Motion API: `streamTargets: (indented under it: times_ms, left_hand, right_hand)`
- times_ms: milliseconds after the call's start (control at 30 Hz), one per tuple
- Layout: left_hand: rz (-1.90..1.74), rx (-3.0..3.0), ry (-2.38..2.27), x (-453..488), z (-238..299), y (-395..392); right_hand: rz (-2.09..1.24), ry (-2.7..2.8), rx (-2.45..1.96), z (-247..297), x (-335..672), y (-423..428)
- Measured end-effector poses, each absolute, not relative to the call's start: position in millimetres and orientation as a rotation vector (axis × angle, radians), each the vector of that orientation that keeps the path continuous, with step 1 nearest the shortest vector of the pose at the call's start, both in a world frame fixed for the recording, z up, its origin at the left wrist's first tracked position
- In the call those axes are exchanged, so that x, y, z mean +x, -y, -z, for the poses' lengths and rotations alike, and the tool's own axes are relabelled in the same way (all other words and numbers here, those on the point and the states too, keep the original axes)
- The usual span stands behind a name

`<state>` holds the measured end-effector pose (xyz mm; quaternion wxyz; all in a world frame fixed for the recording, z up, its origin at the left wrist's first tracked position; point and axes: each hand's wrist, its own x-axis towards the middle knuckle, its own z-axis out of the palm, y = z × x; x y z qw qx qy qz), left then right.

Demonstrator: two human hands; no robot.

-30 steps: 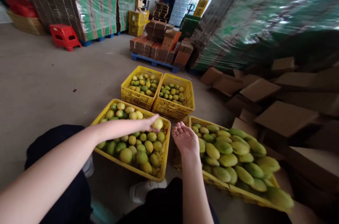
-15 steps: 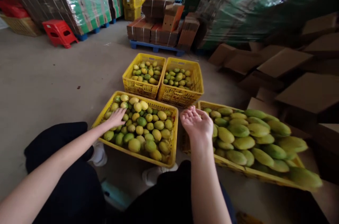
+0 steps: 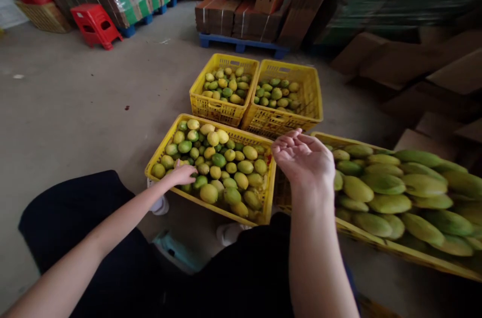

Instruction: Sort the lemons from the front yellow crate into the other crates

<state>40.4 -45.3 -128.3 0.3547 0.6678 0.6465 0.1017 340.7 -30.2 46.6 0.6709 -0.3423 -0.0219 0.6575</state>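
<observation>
In front of me a yellow plastic crate (image 3: 271,192) holds many lemons (image 3: 215,171), yellow and green mixed. My left hand (image 3: 183,175) reaches over its near left side and touches the fruit there, thumb and fingers apart; its fingertips are partly lost among the lemons. Palm up, my right hand (image 3: 305,157) hovers at the crate's right edge with loosely curled fingers and nothing in it. Beyond that hand, large oblong green-yellow fruits (image 3: 386,182) fill another yellow crate (image 3: 361,237).
Two more yellow crates, the left one (image 3: 216,107) and the right one (image 3: 282,120), stand behind with lemons inside. Farther back are a red stool (image 3: 96,24) and flattened cartons (image 3: 256,19) on a blue pallet (image 3: 241,44). Open cardboard boxes (image 3: 410,64) lie at right.
My left hand has moved down and toward the near side of the lemon crate. My right hand stays palm up. The view has tilted down and shifted left.
</observation>
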Motion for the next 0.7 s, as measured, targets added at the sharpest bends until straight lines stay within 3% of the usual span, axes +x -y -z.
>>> streamTargets:
  times_ms: [133,267,700]
  left_hand:
    - [-0.067,2.116,-1.710,34,117,6]
    - [0.181,2.135,-1.846,27,125,-27]
    - [0.241,1.806,-1.640,0,121,-16]
  right_hand:
    - [-1.458,0.069,-0.726,-59,328,31]
    - [-1.535,0.078,-0.747,-60,307,29]
    - [-1.782,0.096,-1.032,-32,264,27]
